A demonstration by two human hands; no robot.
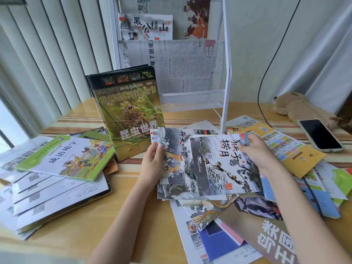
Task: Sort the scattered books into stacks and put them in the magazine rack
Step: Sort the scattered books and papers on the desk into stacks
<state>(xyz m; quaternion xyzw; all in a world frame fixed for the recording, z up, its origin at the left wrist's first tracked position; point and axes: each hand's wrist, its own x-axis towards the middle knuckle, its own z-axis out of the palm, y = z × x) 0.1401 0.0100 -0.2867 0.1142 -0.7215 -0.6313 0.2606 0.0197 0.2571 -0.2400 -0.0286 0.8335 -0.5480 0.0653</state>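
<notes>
At the left edge of the frame a loose pile of green-bordered books (57,168) lies fanned on the table (118,216), most of them face down; the top one, seen upside down, reads 成语故事 as far as I can make out. It looks grouped but not squared up.

Left of centre, a stack of dark-covered books (129,111) stands upright, leaning back toward the magazine rack (226,63). Its front cover reads 写给孩子的 BAI KE QUAN SHU, 世界动物百科全书, 昆虫世界. This set seems sorted and waits to be racked.

In the upper centre, the white wire rack already holds a few items: one titled 愚公移山, another picture book beside it, and clipped printed pages below.

At centre, both hands work on a fan of ink-painting picture books (209,168). The left hand (154,161) has its grip on their left edge, thumb on top. The right hand (261,151) pinches the upper right corner of the top book, titled 猴子捞月.

To the right and lower right, yellow, blue and brown books (285,149) lie scattered and overlapping, unsorted, with a phone (320,134) and a plush toy (299,107) beyond. I judge the task roughly half done.
</notes>
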